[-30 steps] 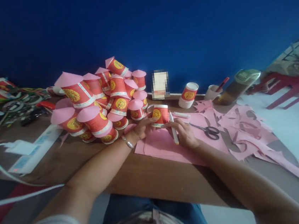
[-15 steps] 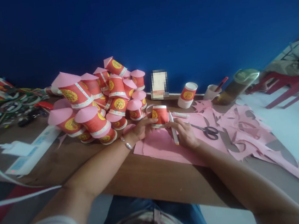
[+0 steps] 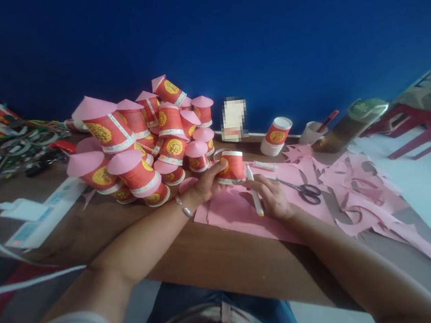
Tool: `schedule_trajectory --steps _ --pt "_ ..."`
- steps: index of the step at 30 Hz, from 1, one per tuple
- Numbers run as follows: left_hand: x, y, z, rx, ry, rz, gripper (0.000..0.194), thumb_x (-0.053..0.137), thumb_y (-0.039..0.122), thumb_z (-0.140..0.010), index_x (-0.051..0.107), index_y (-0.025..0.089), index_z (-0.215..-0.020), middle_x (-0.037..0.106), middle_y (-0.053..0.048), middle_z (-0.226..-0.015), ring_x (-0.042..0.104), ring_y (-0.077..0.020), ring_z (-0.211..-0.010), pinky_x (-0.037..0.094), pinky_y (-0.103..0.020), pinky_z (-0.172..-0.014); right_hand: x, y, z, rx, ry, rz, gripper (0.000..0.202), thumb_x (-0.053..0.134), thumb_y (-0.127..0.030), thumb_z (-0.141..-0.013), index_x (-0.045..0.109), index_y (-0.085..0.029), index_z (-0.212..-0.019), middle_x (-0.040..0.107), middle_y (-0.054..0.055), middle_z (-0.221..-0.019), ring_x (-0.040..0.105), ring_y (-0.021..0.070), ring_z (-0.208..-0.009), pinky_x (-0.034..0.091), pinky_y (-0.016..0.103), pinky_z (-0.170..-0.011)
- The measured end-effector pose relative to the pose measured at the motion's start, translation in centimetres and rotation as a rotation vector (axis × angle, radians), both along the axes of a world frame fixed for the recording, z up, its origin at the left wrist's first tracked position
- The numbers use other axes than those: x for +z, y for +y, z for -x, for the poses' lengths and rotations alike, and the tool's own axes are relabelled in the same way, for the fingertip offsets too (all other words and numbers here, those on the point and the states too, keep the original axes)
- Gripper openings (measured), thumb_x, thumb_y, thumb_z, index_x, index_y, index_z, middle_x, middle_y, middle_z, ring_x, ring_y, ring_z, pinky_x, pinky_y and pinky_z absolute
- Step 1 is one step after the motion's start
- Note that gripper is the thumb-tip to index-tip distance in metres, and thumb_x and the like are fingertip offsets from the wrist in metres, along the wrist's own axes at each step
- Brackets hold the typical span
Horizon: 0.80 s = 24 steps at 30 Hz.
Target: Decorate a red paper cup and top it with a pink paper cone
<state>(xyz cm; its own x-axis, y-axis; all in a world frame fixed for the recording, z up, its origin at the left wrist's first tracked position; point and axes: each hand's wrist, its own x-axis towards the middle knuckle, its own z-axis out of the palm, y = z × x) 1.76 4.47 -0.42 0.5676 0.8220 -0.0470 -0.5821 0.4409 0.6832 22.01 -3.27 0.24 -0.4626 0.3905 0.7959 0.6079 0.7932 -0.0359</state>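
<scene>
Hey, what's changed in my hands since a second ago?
Your right hand has drawn back slightly toward you with the white pen. Your left hand's thumb sits higher on the red cup. Nothing was picked up or released; the scissors stayed put.

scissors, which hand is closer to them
Right. The right hand is just left of the scissors, holding a white marker; the left hand is farther left, holding the red cup.
</scene>
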Motion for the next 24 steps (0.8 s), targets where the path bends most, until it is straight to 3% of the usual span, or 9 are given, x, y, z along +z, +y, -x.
schedule_trajectory --steps 5,9,12,15,18,24 --pt "0.5 -0.1 0.4 -0.02 0.007 0.06 0.036 0.081 0.034 -0.082 0.074 0.012 -0.109 0.081 -0.012 -0.102 0.076 -0.0286 -0.107 0.057 -0.04 -0.098 0.7 -1.5 1.3 0.088 -0.062 -0.005 0.025 0.056 -0.025 -0.109 0.062 -0.015 -0.132 0.07 0.007 -0.092 0.068 0.0174 -0.074 0.055 0.028 -0.064" --pt "0.7 -0.4 0.4 -0.055 0.048 0.029 0.04 0.082 0.038 -0.081 0.075 0.011 -0.11 0.082 -0.014 -0.102 0.077 -0.029 -0.103 0.057 -0.041 -0.096 1.4 -2.6 2.1 0.155 -0.113 -0.017 0.031 0.057 -0.032 -0.11 0.065 -0.014 -0.134 0.067 0.006 -0.089 0.065 0.0156 -0.069 0.054 0.028 -0.061" --pt "0.7 -0.5 0.1 -0.013 0.023 0.0 0.038 0.085 0.035 -0.078 0.075 0.013 -0.107 0.081 -0.01 -0.098 0.076 -0.0245 -0.094 0.057 -0.038 -0.093 2.1 -2.9 2.4 0.13 -0.006 0.034 0.024 0.058 -0.031 -0.11 0.07 -0.015 -0.122 0.068 0.006 -0.088 0.067 0.0146 -0.071 0.056 0.025 -0.062" --pt "0.6 -0.6 -0.2 0.025 0.009 -0.014 0.033 0.087 0.033 -0.076 0.075 0.015 -0.101 0.079 -0.006 -0.091 0.073 -0.0196 -0.083 0.056 -0.032 -0.083 2.6 -3.0 2.5 0.1 0.095 0.087 0.01 0.063 -0.018 -0.104 0.072 -0.017 -0.109 0.07 0.004 -0.084 0.068 0.0127 -0.069 0.055 0.022 -0.062" --pt "0.6 -0.6 -0.3 0.017 -0.004 -0.038 0.03 0.088 0.032 -0.076 0.074 0.016 -0.097 0.076 -0.004 -0.085 0.07 -0.0177 -0.078 0.054 -0.03 -0.077 2.8 -3.1 2.6 0.087 0.155 0.122 0.014 0.064 -0.012 -0.099 0.068 -0.019 -0.11 0.074 0.003 -0.085 0.071 0.0138 -0.069 0.057 0.024 -0.062" --pt "0.7 -0.7 -0.2 -0.039 0.029 -0.081 0.028 0.088 0.032 -0.076 0.073 0.017 -0.094 0.075 -0.002 -0.084 0.067 -0.0161 -0.075 0.054 -0.029 -0.074 2.8 -2.7 2.2 0.019 0.224 0.111 0.014 0.066 -0.014 -0.097 0.061 -0.023 -0.107 0.073 0.001 -0.08 0.069 0.015 -0.062 0.055 0.025 -0.057"
